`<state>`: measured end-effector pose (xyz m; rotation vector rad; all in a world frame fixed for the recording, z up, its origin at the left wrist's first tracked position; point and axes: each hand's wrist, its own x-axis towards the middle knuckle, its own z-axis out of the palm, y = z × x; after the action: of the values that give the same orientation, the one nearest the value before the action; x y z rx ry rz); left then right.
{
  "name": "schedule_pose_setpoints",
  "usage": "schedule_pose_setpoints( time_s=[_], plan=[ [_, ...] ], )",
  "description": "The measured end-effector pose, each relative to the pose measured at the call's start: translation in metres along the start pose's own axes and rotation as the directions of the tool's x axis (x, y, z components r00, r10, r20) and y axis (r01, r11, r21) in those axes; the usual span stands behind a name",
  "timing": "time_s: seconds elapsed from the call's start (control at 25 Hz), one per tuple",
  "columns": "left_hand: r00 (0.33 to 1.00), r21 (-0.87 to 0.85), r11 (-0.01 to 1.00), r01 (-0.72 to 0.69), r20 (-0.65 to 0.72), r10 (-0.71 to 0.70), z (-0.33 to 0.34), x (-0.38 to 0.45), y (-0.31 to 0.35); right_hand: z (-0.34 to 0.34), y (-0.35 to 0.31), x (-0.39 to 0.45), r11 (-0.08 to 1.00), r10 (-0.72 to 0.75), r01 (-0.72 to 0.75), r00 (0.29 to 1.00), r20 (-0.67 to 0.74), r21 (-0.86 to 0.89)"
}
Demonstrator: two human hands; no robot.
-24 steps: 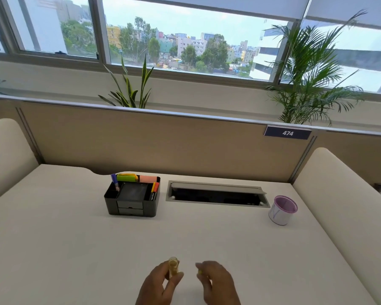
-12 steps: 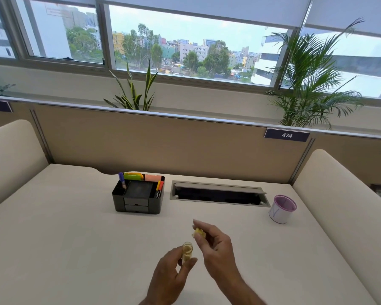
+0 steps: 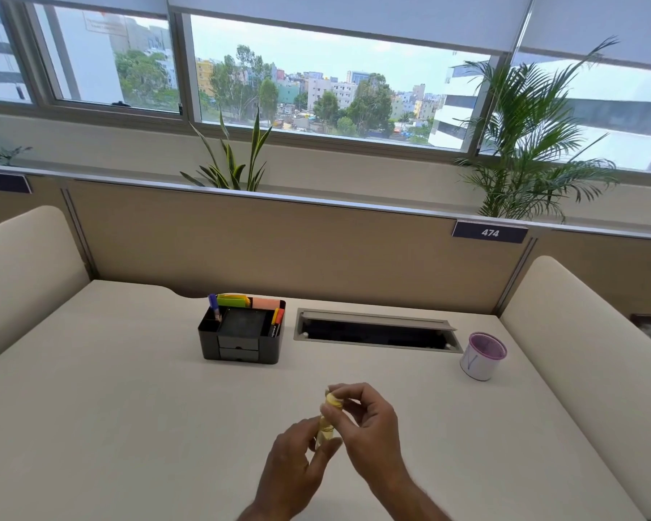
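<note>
- Capping looks to be the step in hand: the right hand pinches a yellow cap between thumb and fingertips, right on top of a small yellow tube.
- Lower grip: the left hand holds the tube's lower part, fingers curled round it. The tube is roughly upright and appears clear of the desk, at front centre.
- Cap and tube touch and line up. Whether the cap is pushed fully home cannot be told, since fingers cover the joint and it is blurred there.
- Judged progress: late stage. The cap is on the tube's end; what is left is likely a final press or twist, then release.
- Probable put-away spot: the black organiser at the back, holding pens and sticky notes, well apart from both hands. Nothing is near it yet.
- Off to the right, a purple-rimmed cup stands beside the open cable hatch; neither is touched.
</note>
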<state>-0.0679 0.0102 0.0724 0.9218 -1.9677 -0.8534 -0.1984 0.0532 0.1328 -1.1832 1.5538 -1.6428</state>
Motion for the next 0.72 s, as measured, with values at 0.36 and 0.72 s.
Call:
schedule_pose_setpoints(
  time_s=[0.36,0.72],
  plan=[
    [1.0,0.01,1.0,-0.011,0.005,0.011,-0.002,-0.001,-0.002,0.006,-0.002,-0.004,0.999,-0.02,0.019,0.999,0.025,0.041],
    [1.0,-0.002,1.0,-0.026,0.003,0.026,-0.002,0.0,-0.002,0.007,0.005,-0.014,0.993,-0.018,0.024,0.999,0.05,-0.112]
  ],
)
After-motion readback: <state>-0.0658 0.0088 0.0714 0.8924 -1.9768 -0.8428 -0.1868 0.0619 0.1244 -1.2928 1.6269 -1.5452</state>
